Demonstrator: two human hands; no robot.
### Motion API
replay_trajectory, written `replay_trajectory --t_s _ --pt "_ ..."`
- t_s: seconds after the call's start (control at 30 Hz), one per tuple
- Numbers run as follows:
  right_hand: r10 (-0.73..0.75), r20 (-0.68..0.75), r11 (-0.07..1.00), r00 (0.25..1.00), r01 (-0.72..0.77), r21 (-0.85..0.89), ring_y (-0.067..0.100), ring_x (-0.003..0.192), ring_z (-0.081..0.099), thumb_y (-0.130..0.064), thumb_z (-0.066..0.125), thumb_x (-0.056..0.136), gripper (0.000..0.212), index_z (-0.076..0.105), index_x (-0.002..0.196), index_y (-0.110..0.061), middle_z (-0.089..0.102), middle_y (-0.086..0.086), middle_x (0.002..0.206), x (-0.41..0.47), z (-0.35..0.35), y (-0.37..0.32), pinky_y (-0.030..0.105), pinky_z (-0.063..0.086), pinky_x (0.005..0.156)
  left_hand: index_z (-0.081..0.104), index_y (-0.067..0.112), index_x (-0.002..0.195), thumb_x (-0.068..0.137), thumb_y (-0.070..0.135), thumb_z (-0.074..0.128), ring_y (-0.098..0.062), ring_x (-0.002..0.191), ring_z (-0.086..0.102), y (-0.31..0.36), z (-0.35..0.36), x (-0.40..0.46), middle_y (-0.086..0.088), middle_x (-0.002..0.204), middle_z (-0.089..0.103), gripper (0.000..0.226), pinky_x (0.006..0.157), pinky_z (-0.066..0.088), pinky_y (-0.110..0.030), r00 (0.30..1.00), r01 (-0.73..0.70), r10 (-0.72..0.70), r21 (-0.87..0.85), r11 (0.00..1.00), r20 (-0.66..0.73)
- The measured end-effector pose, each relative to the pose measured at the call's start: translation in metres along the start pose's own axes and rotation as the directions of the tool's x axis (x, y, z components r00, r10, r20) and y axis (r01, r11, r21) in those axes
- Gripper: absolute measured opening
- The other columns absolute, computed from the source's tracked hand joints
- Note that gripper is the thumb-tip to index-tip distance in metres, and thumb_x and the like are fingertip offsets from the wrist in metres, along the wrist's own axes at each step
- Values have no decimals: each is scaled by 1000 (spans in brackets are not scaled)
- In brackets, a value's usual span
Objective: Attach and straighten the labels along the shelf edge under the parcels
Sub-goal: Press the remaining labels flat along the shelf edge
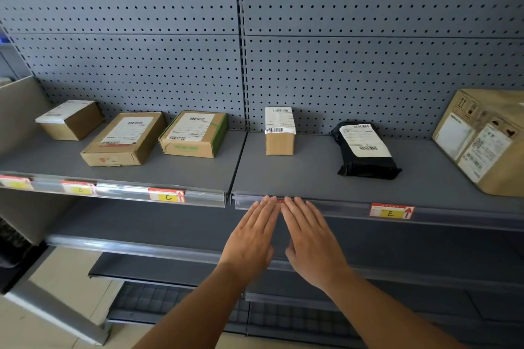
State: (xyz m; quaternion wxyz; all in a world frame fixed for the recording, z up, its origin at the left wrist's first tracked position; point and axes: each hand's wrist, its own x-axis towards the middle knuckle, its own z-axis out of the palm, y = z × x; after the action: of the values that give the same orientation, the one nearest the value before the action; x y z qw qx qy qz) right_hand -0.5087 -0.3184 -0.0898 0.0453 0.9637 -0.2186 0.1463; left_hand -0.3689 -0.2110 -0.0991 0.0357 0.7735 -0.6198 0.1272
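Your left hand (252, 235) and right hand (310, 238) lie flat, fingers straight, gripping nothing, pressing a mostly hidden red-edged label (280, 201) against the shelf edge (334, 207) beneath the small upright parcel (280, 130); its long axis appears to follow the rail.

Wide bare strip of shelf (312, 178) in front of the parcels, open gap between small upright box (279, 133) and black bag (365, 150), large box (482, 142) crowding the right end, both flat hands covering the shelf edge (334, 204) mid-span
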Motion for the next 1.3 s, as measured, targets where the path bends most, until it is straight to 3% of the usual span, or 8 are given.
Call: replay_trajectory --t_s 0.17,0.3,0.6,0.73,0.87,0.93,1.07,1.3 --pt "12 -8 1000 1000 -12 23 26 149 32 -22 77 77 90 32 154 -8 38 10 159 2 2 -2 45 24 122 8 7 156 88 20 49 -22 152 3 0 -3 3 -11 165 12 81 122 13 -40 1000 21 -21 -37 999 3" --pt "13 21 999 1000 -14 48 22 152 22 -22 75 80 92 25 157 -10 30 7 163 -1 -1 1 45 20 123 16 5 155 84 19 54 -23 151 12 0 -3 3 -12 163 19 82 121 16 -41 1000 2 -3 -39 999 -28" --pt "-74 80 996 994 70 50 18 155 -8 -24 66 87 99 0 160 -15 -2 3 169 -5 -9 14 44 1 125 6 2 155 85 21 47 -28 152 0 2 6 3 -16 164 4 83 124 8 -43 999 33 -33 5 999 -9" --pt "32 23 999 999 -33 23 27 150 24 -20 68 84 87 21 156 -10 28 10 162 -23 -20 39 44 16 124 28 1 151 79 24 60 -32 147 23 22 -8 7 -19 157 30 82 120 8 -45 996 83 -84 37 996 25" --pt "216 -74 976 974 -218 -10 29 128 51 -20 72 77 76 42 146 -9 53 10 138 -57 -36 92 46 37 115 30 3 151 80 32 65 -32 137 40 67 -24 28 -16 147 45 85 122 10 -44 998 63 -63 66 996 4" --pt "262 -92 964 961 -265 -14 29 123 53 -21 72 75 71 48 140 -9 55 11 132 -76 -44 124 47 41 112 23 7 153 87 34 56 -29 136 37 105 -33 46 -11 147 42 79 121 14 -43 999 51 -51 36 998 -13" --pt "217 -106 974 971 -222 -46 30 121 53 -16 71 71 67 51 135 -8 54 11 131 -101 -53 174 47 42 110 4 8 156 98 34 38 -27 144 19 174 -47 79 -10 155 21 72 122 6 -41 998 63 -63 -3 998 -32" --pt "172 -62 985 983 -171 16 29 127 52 -20 76 72 75 47 140 -9 53 10 137 -109 -48 199 44 41 113 -2 8 155 99 33 39 -30 145 15 208 -42 99 -12 156 18 75 123 7 -43 997 74 -74 36 997 11"
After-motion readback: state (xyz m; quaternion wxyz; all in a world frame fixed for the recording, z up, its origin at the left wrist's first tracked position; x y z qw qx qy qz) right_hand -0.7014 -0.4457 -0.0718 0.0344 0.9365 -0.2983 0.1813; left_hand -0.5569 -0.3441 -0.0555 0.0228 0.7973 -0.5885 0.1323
